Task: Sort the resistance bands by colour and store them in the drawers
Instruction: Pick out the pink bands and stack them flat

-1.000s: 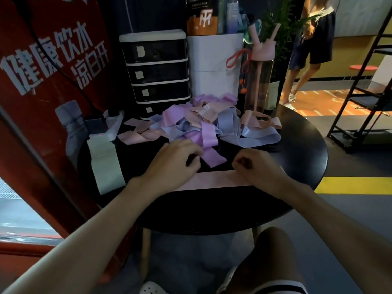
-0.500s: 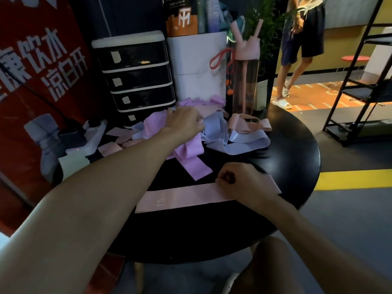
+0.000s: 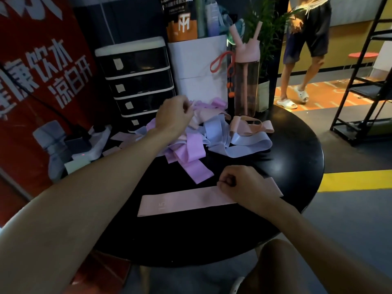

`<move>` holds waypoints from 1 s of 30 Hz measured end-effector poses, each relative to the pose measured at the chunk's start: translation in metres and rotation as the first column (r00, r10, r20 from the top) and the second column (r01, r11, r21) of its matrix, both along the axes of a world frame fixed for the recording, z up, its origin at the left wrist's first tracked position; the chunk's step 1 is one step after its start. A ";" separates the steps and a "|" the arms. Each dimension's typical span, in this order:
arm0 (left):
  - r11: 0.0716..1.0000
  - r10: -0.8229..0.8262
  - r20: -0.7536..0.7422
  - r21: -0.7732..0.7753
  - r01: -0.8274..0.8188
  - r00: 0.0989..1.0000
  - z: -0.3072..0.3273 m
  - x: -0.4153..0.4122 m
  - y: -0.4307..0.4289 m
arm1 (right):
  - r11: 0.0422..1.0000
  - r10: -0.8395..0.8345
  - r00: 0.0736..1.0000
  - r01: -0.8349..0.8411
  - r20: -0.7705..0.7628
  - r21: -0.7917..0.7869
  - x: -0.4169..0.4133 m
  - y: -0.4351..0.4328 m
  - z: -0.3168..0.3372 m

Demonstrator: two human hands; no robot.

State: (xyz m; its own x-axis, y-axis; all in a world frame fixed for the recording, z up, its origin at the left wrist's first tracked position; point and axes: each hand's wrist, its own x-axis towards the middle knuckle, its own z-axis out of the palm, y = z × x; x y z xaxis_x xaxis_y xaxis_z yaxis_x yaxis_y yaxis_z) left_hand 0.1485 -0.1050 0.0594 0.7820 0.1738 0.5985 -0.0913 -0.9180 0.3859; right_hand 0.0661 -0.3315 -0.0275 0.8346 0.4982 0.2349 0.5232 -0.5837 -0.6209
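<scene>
Pink, flat and stretched across the near part of the round black table [image 3: 297,158], one resistance band [image 3: 182,202] lies alone with a pale "15" printed near its left end. The right hand [image 3: 244,185] sits on its right portion. The fingers are clenched tight into the palm, and the thumb is pressed against the forefinger at the band's far edge, pinching the fabric there. The band's right end shows just past the wrist.

Further back, the left hand [image 3: 174,117] reaches over the pile of bands [image 3: 203,143], a loose tangle of lilac, pale blue and peach loops at the middle of the table. Its fingers are curled inward at the far side of the heap. A pale strip [image 3: 192,105] sticks up from between the fingertips, so the hand is grasping that piece. How much of the strip is lifted cannot be told.

Behind the pile, at the table's back edge, stands the drawer unit [image 3: 137,81], dark-fronted with white frames and small labels, all drawers closed. A white bag [image 3: 199,66] stands just beside it on the right, then a pink-lidded water bottle [image 3: 247,85]. A red banner [image 3: 42,71] fills the left side, and a person in dark shorts [image 3: 307,37] walks in the background.
</scene>
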 end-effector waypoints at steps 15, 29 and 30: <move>0.940 -0.298 0.289 -0.079 0.333 0.910 0.088 -0.101 0.013 | 0.936 -0.056 0.997 0.072 -0.056 0.344 0.001 0.019 0.065; 0.568 -0.501 0.249 -0.628 0.532 0.829 0.090 -0.155 -0.004 | 0.812 0.083 0.982 -0.165 0.169 0.560 -0.036 0.067 0.110; 0.543 -0.499 0.250 -0.656 0.524 0.830 0.089 -0.156 -0.004 | 0.808 0.114 0.980 -0.187 0.162 0.559 -0.037 0.069 0.108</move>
State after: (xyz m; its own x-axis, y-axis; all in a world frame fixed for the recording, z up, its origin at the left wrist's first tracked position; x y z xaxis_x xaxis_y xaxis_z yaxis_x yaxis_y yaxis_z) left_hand -0.0072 -0.1091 0.1489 0.8546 0.1082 0.5078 -0.4832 -0.1922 0.8541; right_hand 0.0287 -0.2626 0.0805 0.7092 0.3623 0.6048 0.6635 -0.0532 -0.7463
